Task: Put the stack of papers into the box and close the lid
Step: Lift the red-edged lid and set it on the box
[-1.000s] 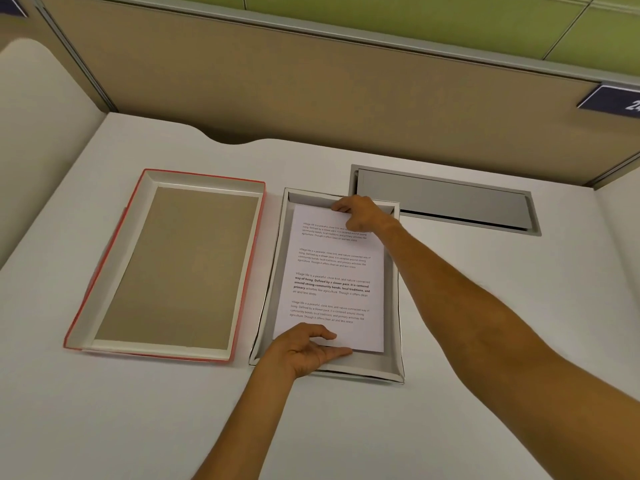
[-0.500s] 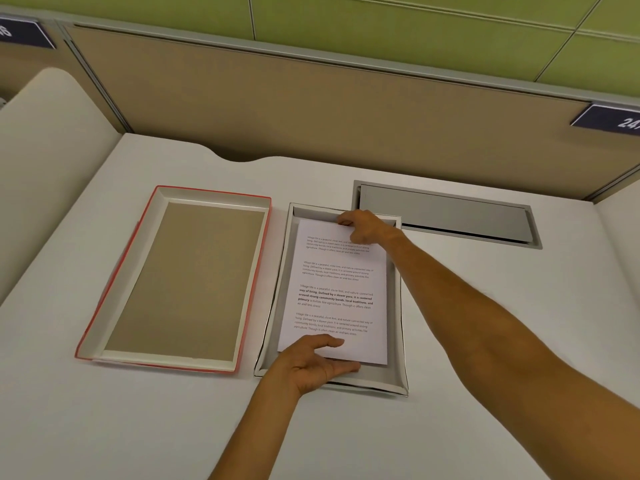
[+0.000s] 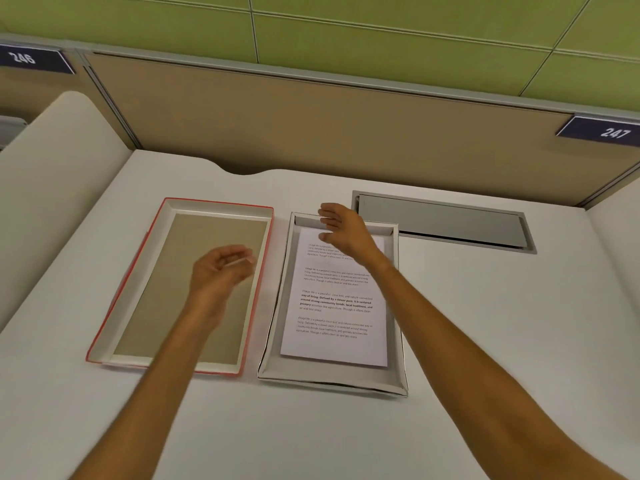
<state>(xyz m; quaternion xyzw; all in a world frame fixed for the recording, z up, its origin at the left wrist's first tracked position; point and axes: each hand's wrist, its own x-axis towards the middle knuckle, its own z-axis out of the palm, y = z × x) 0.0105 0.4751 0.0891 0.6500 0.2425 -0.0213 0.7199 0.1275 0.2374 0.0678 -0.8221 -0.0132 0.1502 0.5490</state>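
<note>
On the white desk [image 3: 485, 323], as the head camera saw it, the open box [image 3: 398, 306] served as the landmark: a shallow white tray lying flat, its long sides running away from the person. Inside it lay the stack of papers [image 3: 337, 306], flat on the box floor, printed side up, with a strip of bare floor showing around it on the near side and on both long sides. Just left of the box, close beside it but not overlapping, lay the lid [image 3: 166, 271], turned inside up, red on its outer edge and brown on its inner panel. Over that lid hovered the left hand [image 3: 221, 271], blurred, its fingers loosely curled and partly spread, with nothing in its grasp; whether it touched the lid's panel could not be told. Over the far end of the box was the right hand [image 3: 343, 230], spread open with the fingers pointing left across the far wall, palm down, gripping nothing; its heel lay above the top of the papers, but whether it pressed on them or on the box rim could not be told. Beyond the box and to its right, a grey cable hatch [image 3: 440, 220] was set into the desk. Behind the box rose a tan partition [image 3: 311, 133], with dark number plates reading 246 [image 3: 24, 58] and 247 [image 3: 613, 133].
</note>
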